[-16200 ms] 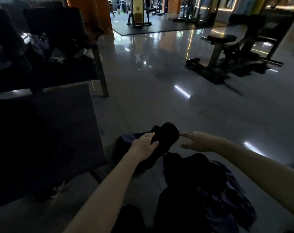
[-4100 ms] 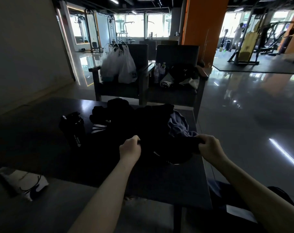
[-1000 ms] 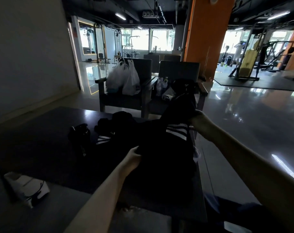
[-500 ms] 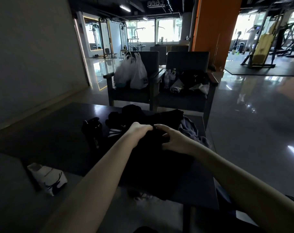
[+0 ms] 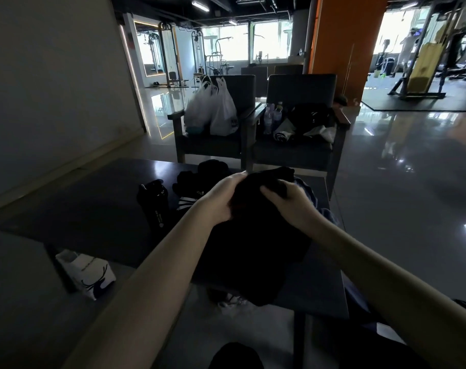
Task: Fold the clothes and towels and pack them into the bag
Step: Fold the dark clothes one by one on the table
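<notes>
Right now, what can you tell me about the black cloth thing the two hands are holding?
The black garment looks like soft, plain dark fabric; no print shows in this dim light. Its top is bunched up between the left hand and the right hand, which both grip it. The rest lies crumpled on the dark table, and its lower end hangs over the near edge. What kind of garment it is, I cannot tell.

My left hand (image 5: 221, 198) and right hand (image 5: 293, 206) hold a garment (image 5: 253, 249) on the surface (image 5: 93, 209), near its right edge. A bottle (image 5: 154, 201) stands left of it, more clothes (image 5: 200, 179) behind, chairs (image 5: 301, 86) beyond.
</notes>
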`<state>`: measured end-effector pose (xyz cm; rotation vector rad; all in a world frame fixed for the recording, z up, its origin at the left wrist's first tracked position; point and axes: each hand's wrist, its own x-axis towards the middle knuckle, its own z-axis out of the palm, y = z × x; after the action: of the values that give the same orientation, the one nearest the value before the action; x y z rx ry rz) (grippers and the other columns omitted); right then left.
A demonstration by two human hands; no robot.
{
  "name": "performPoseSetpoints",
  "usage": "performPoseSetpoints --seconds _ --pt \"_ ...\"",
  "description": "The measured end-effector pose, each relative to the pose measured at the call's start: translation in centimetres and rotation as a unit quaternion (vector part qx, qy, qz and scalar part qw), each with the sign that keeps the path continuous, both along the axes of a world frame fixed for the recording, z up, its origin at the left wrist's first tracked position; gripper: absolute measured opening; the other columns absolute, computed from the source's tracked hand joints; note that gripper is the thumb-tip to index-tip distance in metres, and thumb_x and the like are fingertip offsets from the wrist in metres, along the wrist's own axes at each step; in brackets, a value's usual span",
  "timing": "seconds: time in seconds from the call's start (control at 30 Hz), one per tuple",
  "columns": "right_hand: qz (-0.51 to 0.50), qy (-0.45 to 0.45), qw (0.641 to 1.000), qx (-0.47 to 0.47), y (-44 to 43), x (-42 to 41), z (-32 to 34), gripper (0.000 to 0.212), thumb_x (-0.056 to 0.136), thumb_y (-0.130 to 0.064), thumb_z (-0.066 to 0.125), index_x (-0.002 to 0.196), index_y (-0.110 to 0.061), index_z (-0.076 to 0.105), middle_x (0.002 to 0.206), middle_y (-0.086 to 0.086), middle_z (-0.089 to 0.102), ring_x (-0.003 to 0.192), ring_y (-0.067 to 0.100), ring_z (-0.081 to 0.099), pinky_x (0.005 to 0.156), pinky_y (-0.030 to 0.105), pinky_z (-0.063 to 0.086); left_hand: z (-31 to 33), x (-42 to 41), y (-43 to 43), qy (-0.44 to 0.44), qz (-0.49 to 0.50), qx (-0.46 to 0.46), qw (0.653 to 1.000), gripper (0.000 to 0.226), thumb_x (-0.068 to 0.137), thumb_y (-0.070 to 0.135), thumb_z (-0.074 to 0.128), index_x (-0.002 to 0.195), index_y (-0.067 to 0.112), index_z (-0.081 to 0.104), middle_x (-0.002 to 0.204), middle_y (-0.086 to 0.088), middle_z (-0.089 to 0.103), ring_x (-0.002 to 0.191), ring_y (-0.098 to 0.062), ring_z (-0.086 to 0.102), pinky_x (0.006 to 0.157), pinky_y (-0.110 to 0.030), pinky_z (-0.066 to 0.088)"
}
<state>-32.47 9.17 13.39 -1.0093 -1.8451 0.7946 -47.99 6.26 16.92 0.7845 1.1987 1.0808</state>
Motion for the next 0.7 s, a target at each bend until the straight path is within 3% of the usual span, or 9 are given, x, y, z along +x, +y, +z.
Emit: performPoseSetpoints --seconds 0.07,0.13,0.23,0.33,0.43,0.53,0.63,0.7 --pt "-0.006 0.044 0.998 -0.044 0.3 0.6 0.9 0.012 0.091 -0.026 0.060 0.086 -0.019 0.068 0.083 -0.005 0.070 0.075 0.004 0.064 0.071 0.020 0.050 -0.1 0.2 -1.1 0.098 -0.083 0.063 0.990 0.022 0.095 0.037 0.055 0.089 0.019 0.065 0.077 0.002 0.068 0.068 -0.010 0.065 0.063 -0.025 0.050" --pt "-0.002 0.058 0.996 -0.065 0.7 0.9 1.3 0.015 0.090 -0.030 0.059 0.087 -0.018 0.069 0.086 0.000 0.072 0.084 0.014 0.068 0.081 0.033 0.053 -0.9 0.3 -1.5 0.180 -0.115 0.114 0.970 0.013 0.090 0.025 0.064 0.102 0.021 0.060 0.090 0.002 0.068 0.079 -0.009 0.067 0.072 -0.022 0.053" --pt "-0.020 0.066 0.995 -0.065 0.7 1.4 1.9 0.016 0.090 -0.031 0.059 0.090 -0.016 0.067 0.089 0.002 0.072 0.088 0.019 0.068 0.082 0.036 0.051 -2.0 0.5 -1.2 0.235 -0.113 0.131 0.956 0.065 0.077 0.019 0.078 0.132 0.022 0.045 0.108 0.000 0.066 0.097 -0.013 0.066 0.086 -0.027 0.052" --pt "-0.032 0.037 0.998 -0.042 0.2 1.7 2.5 0.016 0.089 -0.034 0.059 0.088 -0.019 0.064 0.086 0.000 0.069 0.082 0.015 0.065 0.074 0.029 0.048 -1.9 1.9 -1.2 0.279 -0.134 0.145 0.940 0.078 0.076 0.012 0.076 0.140 0.025 0.032 0.105 0.002 0.063 0.095 -0.011 0.064 0.082 -0.023 0.049" --pt "-0.047 0.037 0.998 -0.035 -0.3 2.2 3.2 0.021 0.089 -0.035 0.059 0.090 -0.015 0.064 0.082 0.000 0.067 0.078 0.014 0.063 0.071 0.028 0.046 -1.7 2.8 -1.0 0.251 -0.103 0.155 0.950 0.048 0.087 0.004 0.060 0.130 0.020 0.044 0.101 -0.002 0.063 0.086 -0.012 0.062 0.076 -0.020 0.049" --pt "-0.031 0.045 0.998 -0.029 -0.6 3.1 4.0 0.023 0.090 -0.035 0.058 0.092 -0.014 0.064 0.085 0.001 0.067 0.078 0.011 0.062 0.071 0.025 0.047 -1.0 2.7 -1.3 0.206 -0.107 0.146 0.962 0.013 0.097 0.016 0.051 0.107 0.012 0.059 0.090 -0.007 0.062 0.073 -0.014 0.058 0.064 -0.018 0.046" --pt "-0.001 0.041 0.999 -0.024 -1.0 3.9 5.0 0.025 0.092 -0.032 0.058 0.090 -0.008 0.065 0.078 0.000 0.064 0.068 0.005 0.058 0.061 0.014 0.045 -0.5 2.5 -1.8 0.233 -0.124 0.139 0.954 0.024 0.097 0.031 0.051 0.093 0.011 0.062 0.078 0.000 0.064 0.063 -0.009 0.060 0.061 -0.018 0.047" --pt "0.005 0.033 0.999 -0.010 -1.2 4.4 5.9 0.026 0.093 -0.029 0.058 0.079 -0.008 0.062 0.069 -0.003 0.059 0.059 0.001 0.053 0.055 0.012 0.042 -0.1 2.6 -1.9 0.262 -0.145 0.124 0.946 0.033 0.095 0.044 0.051 0.087 0.015 0.064 0.071 0.004 0.065 0.059 -0.007 0.062 0.060 -0.020 0.047"
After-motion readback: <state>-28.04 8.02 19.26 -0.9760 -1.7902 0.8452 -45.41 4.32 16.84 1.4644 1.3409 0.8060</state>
